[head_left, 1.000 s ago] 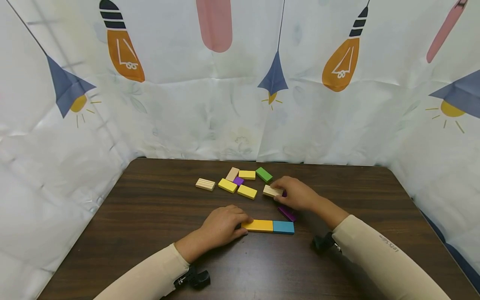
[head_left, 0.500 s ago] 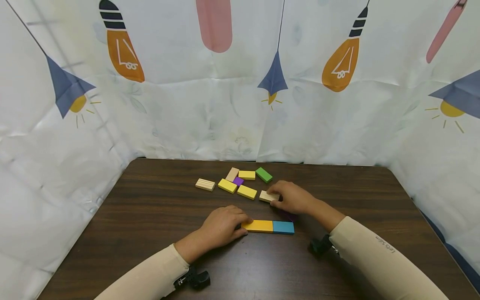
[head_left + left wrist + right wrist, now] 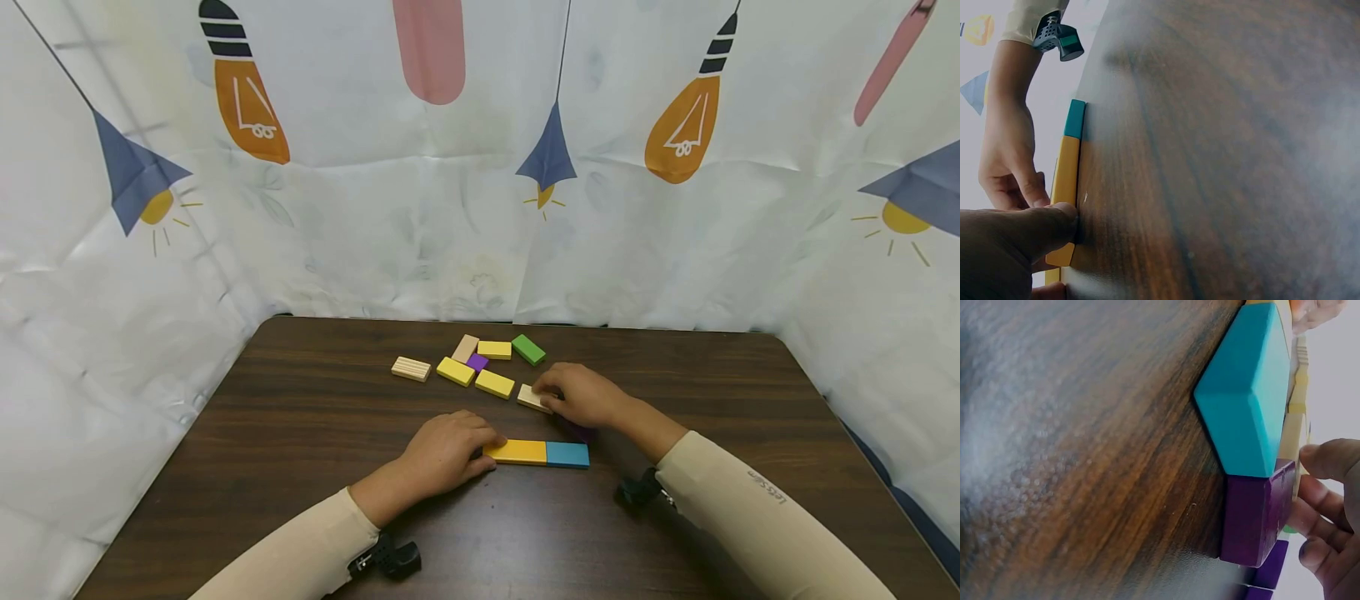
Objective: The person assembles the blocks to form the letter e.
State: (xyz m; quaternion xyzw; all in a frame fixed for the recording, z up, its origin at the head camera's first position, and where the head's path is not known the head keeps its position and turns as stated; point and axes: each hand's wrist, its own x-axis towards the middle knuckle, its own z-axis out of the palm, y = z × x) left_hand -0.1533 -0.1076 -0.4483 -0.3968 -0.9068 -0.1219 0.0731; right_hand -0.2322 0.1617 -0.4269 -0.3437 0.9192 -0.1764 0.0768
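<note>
In the head view my left hand (image 3: 450, 450) pinches the left end of a yellow block (image 3: 521, 452), its thumb on the near side. A blue block (image 3: 567, 454) lies end to end with that yellow one, forming a straight row. Farther back, my right hand (image 3: 588, 396) grips the right end of a pale wooden block (image 3: 529, 397) between thumb and fingers, low at the tabletop. The right wrist view shows a dark purple block (image 3: 1244, 519) beside the blue block's end; in the head view the right hand mostly hides it.
Behind the hands lie a green block (image 3: 528, 350), several yellow blocks (image 3: 455, 372), a small purple block (image 3: 477, 362), a tan block (image 3: 465, 348) and a ridged wooden block (image 3: 411, 369). The dark wooden table (image 3: 247, 467) backs onto a printed white curtain (image 3: 360, 233).
My right hand has shifted a little left and nearer, moving the pale wooden block with it toward the yellow blocks. The left hand and the yellow-and-blue row have stayed still.
</note>
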